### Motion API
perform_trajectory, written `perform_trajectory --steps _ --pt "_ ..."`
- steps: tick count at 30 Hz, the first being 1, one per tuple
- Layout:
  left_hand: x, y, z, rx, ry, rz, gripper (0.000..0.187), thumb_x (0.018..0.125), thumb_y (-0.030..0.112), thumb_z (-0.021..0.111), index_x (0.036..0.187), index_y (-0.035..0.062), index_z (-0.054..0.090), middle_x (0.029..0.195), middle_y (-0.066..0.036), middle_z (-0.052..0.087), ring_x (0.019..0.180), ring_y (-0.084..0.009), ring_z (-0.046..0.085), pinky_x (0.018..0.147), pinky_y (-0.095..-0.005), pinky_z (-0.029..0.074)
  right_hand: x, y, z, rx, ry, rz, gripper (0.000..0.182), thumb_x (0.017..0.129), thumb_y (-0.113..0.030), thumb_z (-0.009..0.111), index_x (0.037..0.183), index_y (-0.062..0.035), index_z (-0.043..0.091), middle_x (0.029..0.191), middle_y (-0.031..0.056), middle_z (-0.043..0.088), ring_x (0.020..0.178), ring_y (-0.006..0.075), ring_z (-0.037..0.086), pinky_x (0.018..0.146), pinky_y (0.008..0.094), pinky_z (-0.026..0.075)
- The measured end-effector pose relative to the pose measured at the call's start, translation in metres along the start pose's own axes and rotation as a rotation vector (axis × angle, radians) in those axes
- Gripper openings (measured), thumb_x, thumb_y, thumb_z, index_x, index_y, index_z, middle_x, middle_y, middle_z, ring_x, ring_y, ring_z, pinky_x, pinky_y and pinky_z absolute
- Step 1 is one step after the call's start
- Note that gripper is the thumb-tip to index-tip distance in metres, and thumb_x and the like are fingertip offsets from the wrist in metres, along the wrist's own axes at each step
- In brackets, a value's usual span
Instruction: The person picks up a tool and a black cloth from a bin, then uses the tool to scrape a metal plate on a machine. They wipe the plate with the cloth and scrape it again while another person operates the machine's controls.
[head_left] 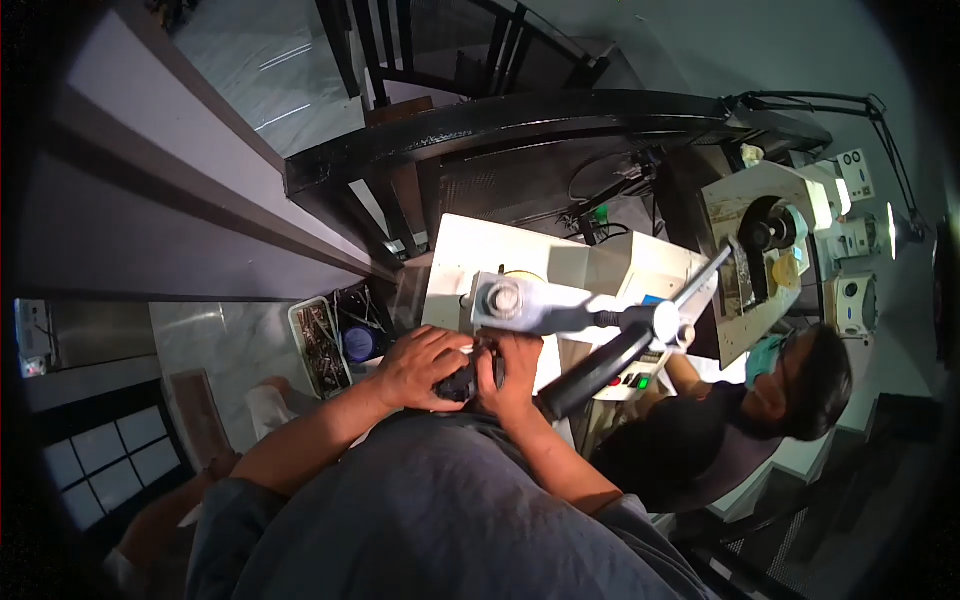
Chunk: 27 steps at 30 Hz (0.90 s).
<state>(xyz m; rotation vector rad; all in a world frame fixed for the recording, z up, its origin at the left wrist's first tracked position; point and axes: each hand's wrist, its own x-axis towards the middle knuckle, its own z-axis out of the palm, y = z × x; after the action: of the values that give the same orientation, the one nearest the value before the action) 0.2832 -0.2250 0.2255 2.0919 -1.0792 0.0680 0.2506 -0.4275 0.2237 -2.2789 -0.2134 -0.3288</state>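
Observation:
Close in front of my body, my left hand (424, 366) is closed, its fingers curled over a small black object (457, 385) whose kind I cannot make out. Beside it, my right hand (513, 372) is closed too, with thumb and fingers bent against the dark thing between the hands. What exactly its fingertips grip is hidden. Both hands are at the near edge of a white work surface (458, 245). Right above them a grey metal head (505, 298) on a jointed arm blocks part of the view.
A black tube (600, 372) slants beside my right forearm. A white machine (655, 265) with lit buttons stands to the right, near a masked co-worker (700, 440). At left are a tray of thin metal pieces (320, 345) and a blue round container (360, 343). A black beam (520, 120) crosses behind.

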Motion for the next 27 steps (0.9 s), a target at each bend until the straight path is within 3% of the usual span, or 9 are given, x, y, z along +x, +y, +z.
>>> perform_trajectory --steps 1,4,7,15,22,25,27 --pt "0.003 0.002 -0.001 0.008 0.046 0.015 0.058 0.063 0.033 0.092 0.104 0.0071 0.061 0.122 -0.013 0.064 0.103 -0.0333 0.065 0.089 -0.0471 0.051 0.002 0.001 0.007 0.020 0.108 -0.057 0.025 0.081 -0.008 0.065 0.105 -0.0079 0.069 0.098 0.0100 0.066 0.097 0.0316 0.058 0.093 0.0435 0.038" --pt "0.000 -0.002 0.003 0.003 0.054 0.023 0.061 0.063 0.035 0.089 0.108 0.0042 0.061 0.126 -0.014 0.062 0.109 -0.0332 0.063 0.094 -0.0457 0.049 -0.002 -0.003 0.010 0.174 0.111 0.081 0.022 0.084 -0.010 0.067 0.106 -0.0066 0.069 0.098 0.0124 0.066 0.097 0.0336 0.058 0.092 0.0458 0.040" --pt "0.000 0.000 0.004 0.012 0.072 0.020 0.062 0.061 0.034 0.090 0.108 0.0052 0.061 0.125 -0.014 0.062 0.108 -0.0343 0.062 0.095 -0.0465 0.048 -0.002 0.007 0.015 -0.141 0.176 -0.075 0.017 0.089 -0.014 0.071 0.105 -0.0065 0.069 0.094 0.0132 0.063 0.095 0.0346 0.056 0.091 0.0461 0.041" --pt "0.005 0.006 0.000 0.009 0.098 0.008 0.059 0.059 0.029 0.089 0.104 0.0077 0.058 0.121 -0.008 0.066 0.106 -0.0303 0.064 0.093 -0.0431 0.050 -0.018 -0.023 -0.025 -0.039 0.126 -0.024 0.018 0.096 -0.013 0.065 0.114 -0.0084 0.069 0.099 0.0087 0.064 0.099 0.0299 0.056 0.093 0.0426 0.039" --pt "0.006 0.011 -0.002 0.032 0.095 -0.009 0.056 0.061 0.024 0.089 0.103 0.0066 0.056 0.122 -0.010 0.069 0.106 -0.0305 0.067 0.091 -0.0419 0.051 -0.038 -0.023 -0.037 0.036 0.099 0.023 0.022 0.099 -0.011 0.061 0.120 -0.0080 0.068 0.097 0.0091 0.066 0.097 0.0292 0.058 0.093 0.0416 0.041" --pt "0.008 0.014 -0.003 0.036 0.074 -0.023 0.057 0.061 0.024 0.089 0.103 0.0064 0.054 0.121 -0.010 0.069 0.106 -0.0312 0.067 0.091 -0.0424 0.052 -0.045 -0.020 -0.034 0.059 0.098 0.071 0.024 0.100 -0.011 0.061 0.123 -0.0075 0.067 0.100 0.0097 0.067 0.099 0.0294 0.059 0.093 0.0415 0.043" --pt "0.008 0.014 -0.002 0.046 0.083 -0.008 0.058 0.061 0.025 0.090 0.103 0.0064 0.054 0.122 -0.011 0.069 0.106 -0.0314 0.067 0.091 -0.0428 0.052 -0.047 -0.016 -0.027 0.152 0.214 0.223 0.026 0.099 -0.010 0.063 0.125 -0.0071 0.065 0.100 0.0107 0.069 0.098 0.0292 0.061 0.091 0.0413 0.045"
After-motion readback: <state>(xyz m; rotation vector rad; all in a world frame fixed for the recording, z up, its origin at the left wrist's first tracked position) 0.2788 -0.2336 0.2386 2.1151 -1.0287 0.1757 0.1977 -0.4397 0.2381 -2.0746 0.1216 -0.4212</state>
